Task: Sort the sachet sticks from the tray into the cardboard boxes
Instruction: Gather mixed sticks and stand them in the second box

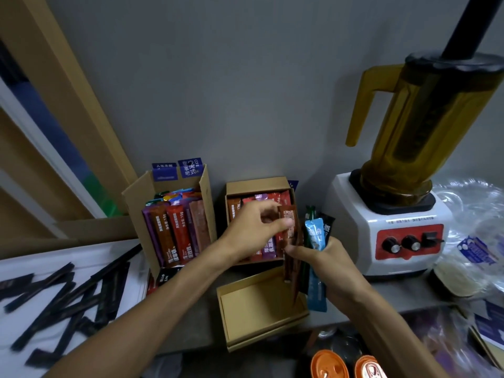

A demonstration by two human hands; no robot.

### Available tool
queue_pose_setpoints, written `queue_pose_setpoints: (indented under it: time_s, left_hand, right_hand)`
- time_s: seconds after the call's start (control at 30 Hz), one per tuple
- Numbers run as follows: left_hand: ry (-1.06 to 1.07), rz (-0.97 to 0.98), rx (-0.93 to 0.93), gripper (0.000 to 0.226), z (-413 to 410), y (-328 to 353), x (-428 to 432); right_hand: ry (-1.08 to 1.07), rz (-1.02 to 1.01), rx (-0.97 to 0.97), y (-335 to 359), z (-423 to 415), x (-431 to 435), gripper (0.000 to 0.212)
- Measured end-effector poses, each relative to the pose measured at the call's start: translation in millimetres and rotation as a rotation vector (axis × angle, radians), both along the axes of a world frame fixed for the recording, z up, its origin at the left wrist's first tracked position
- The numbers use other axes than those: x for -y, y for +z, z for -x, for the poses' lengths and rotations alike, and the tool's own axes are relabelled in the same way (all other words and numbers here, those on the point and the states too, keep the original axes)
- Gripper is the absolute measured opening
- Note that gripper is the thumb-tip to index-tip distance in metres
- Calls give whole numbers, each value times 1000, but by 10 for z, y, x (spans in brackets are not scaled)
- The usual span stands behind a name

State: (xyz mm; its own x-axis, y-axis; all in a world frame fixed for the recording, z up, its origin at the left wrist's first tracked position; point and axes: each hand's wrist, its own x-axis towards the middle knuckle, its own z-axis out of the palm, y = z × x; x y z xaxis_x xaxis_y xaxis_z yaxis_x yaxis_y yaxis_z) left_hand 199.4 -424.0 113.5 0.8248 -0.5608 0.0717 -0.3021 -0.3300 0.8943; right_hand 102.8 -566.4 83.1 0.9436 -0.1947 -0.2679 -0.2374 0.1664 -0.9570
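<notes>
Right hand (pixel 336 268) clamps a fanned bundle of sachet sticks (pixel 315 237) upright (probably to show colours) while left hand (pixel 252 231) pinches one brown sachet (pixel 289 223) by the small cardboard box (pixel 256 186).

Plain grey wall (pixel 245 91), tan wooden frame (pixel 68 105) at left, grey countertop (pixel 409 293)

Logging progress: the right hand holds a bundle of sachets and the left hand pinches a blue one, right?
Not quite: in the head view the left hand pinches a brown sachet; the blue sachet is gripped in the right hand.
</notes>
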Motion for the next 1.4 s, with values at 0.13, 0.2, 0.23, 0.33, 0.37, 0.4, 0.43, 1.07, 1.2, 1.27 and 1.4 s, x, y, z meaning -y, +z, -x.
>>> queue_pose_setpoints:
  time_s: [0.13, 0.2, 0.23, 0.33, 0.37, 0.4, 0.43, 1.07, 1.2, 1.27, 1.4]
  left_hand:
    - [132, 131, -144, 7, 17, 78, -131]
    - [152, 165, -119, 7, 54, 48, -173]
    - [162, 205, -118, 7, 67, 35, -191]
    - [139, 375, -263, 8, 45, 74, -269]
    - [103, 438, -322, 10, 18, 97, -314]
    - [63, 492, -366, 13, -5, 128, -368]
    - [23, 529, -386, 19, -24, 154, -430]
    - [36, -403, 433, 36, 244, 140, -367]
    - [212, -165, 204, 11, 261, -82, -316]
    - [349, -57, 94, 8, 210, -194, -326]
    - [498, -38, 35, 12, 18, -308, -235]
  right_hand:
    - [81, 62, -1, -11, 29, -53, 26]
    - [71, 85, 2, -40, 29, -69, 27]
    - [64, 91, 1, -49, 15, -69, 29]
    - [97, -62, -44, -69, -14, -48, 35]
    - [102, -189, -81, -60, -13, -40, 34]
    - [94, -306, -125, -39, -12, -34, 32]
    - [74, -381, -156, -20, -13, -28, 31]
    - [-171, 129, 230, 218, -114, 36, 20]
    - [-265, -12, 204, 121, -76, 103, 20]
    - [-275, -42, 161, 14, -18, 161, 23]
    - [-270, -43, 125, -130, 52, 229, 18]
